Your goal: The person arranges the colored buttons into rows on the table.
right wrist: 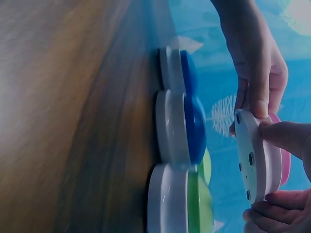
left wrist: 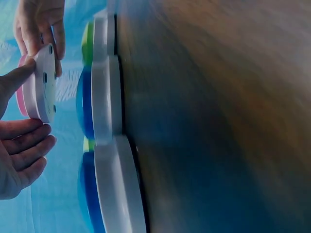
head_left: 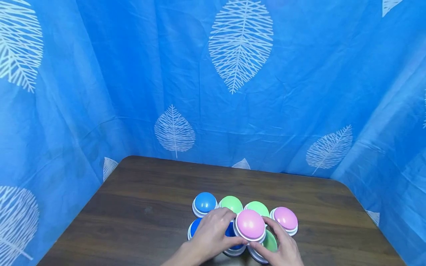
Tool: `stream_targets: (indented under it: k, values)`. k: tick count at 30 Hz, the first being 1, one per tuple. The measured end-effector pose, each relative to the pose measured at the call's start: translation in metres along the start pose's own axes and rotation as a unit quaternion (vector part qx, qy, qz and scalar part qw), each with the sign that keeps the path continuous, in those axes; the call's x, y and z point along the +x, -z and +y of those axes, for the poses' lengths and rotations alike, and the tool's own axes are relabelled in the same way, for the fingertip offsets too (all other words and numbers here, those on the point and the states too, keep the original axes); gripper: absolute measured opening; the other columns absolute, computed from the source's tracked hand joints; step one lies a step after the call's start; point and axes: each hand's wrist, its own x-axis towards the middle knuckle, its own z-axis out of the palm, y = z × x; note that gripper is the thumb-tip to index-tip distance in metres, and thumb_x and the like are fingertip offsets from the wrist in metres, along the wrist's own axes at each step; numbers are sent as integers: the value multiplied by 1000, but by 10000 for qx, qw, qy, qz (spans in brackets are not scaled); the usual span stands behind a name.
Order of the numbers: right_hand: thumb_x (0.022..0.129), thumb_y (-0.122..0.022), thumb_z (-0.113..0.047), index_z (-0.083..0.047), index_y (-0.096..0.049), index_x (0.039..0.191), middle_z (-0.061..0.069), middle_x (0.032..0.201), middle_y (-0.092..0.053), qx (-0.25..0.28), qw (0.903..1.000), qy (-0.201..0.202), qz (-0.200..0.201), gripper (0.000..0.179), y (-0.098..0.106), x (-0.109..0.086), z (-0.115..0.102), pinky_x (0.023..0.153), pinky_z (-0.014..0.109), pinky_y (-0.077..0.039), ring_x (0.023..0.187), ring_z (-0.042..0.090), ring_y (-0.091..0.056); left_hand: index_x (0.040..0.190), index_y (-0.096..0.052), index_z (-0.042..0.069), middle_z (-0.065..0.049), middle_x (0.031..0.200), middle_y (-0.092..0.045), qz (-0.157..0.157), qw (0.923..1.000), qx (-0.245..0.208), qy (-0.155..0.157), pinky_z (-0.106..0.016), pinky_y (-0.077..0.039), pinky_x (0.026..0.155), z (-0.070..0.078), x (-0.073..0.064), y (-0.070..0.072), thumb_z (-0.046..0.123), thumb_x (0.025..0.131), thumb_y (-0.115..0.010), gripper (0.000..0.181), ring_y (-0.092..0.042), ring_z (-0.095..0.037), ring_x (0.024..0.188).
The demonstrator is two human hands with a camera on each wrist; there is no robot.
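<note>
Both hands hold one pink-domed push button (head_left: 250, 224) with a white round base, lifted above the others. My left hand (head_left: 211, 233) grips its left rim, thumb at the near edge. On the opposite rim, my right hand (head_left: 283, 245) pinches with thumb and fingers. The wrist views show the white underside (right wrist: 250, 162) with small dark feet, well above the tabletop. Beneath and around the hands sit a dark blue button (head_left: 234, 244), another dark blue button (head_left: 194, 227) and a green button (head_left: 270, 242), each partly hidden by a hand or the held button.
Behind them stand a lighter blue button (head_left: 205, 202), a green button (head_left: 232, 203), a second green button (head_left: 257, 208) and a pink button (head_left: 285, 218). All rest on a dark wooden table (head_left: 139, 207). A blue curtain (head_left: 293, 111) with white leaves hangs around the table.
</note>
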Motion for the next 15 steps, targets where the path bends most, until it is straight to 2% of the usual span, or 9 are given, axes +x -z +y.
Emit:
stream_targets:
  k: [4,8,13,15]
  values:
    - [62,-81,-51,-13,-56,122,9,118,-60,-104,9993,-314,-148,74,11,-6,8,84,54,-45,106,32,-57,107,-64,19,10,102,-60,-98,9996,196,-181,-31,-46,88,10,8,-8,68,73,-60,59,-55,-7,98]
    - [60,-83,-48,-14,-57,118,8,114,-61,-424,9988,-156,210,72,19,-12,19,80,54,-47,102,32,-59,101,-65,20,11,95,-60,18,9977,446,-500,-26,-47,83,20,17,-19,68,71,-62,57,-56,-5,91]
    - [56,-85,-47,-15,-60,114,1,106,-63,-894,9927,-25,814,71,24,-21,33,72,42,-50,92,24,-60,97,-66,21,12,90,-59,111,9944,695,-793,-20,-46,78,33,26,-31,69,69,-63,56,-55,-2,86]
    - [53,-86,-49,-15,-61,112,-2,103,-64,-1004,9889,-70,1094,72,24,-25,37,69,28,-49,90,21,-60,97,-67,22,13,89,-58,21,9942,688,-831,-19,-45,77,37,29,-36,70,69,-62,56,-53,0,84]
